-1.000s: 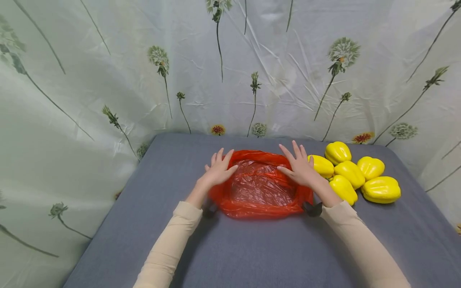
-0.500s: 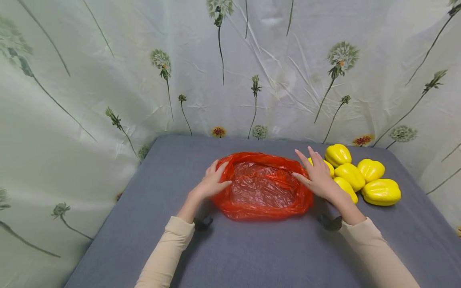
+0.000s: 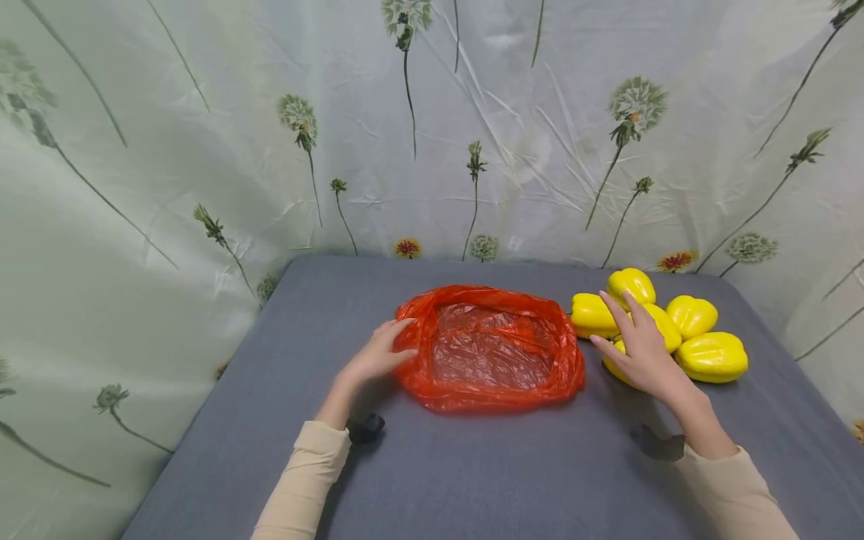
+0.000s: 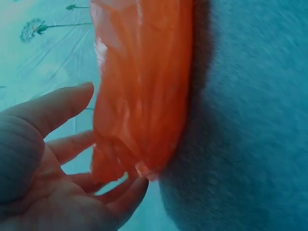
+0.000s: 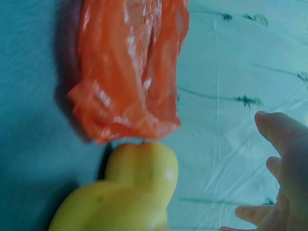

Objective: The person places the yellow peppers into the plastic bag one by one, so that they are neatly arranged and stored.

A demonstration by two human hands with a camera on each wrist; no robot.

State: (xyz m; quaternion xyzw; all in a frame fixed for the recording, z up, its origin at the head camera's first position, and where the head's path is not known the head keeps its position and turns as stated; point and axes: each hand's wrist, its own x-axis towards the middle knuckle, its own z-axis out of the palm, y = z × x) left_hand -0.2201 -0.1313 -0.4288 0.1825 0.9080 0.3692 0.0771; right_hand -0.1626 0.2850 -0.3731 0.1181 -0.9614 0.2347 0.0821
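Note:
A red plastic bag lies on the grey table with its mouth spread wide and facing up. At the bag's left side is my left hand, fingers loosely bent; in the left wrist view its fingertips are at the bag's knotted-looking corner, with no clear grip. My right hand hovers over several yellow bell peppers, fingers spread and holding nothing. It partly hides the nearer peppers. In the right wrist view, two peppers sit just beside the bag's end.
The grey cloth-covered table reaches back to a pale curtain printed with dandelions. A dark wrist device shows under the left wrist, and another under the right.
Both hands have drawn apart from over the bag's mouth. The left slid to the bag's left side, while the right moved rightward over the peppers. The bag stays spread.

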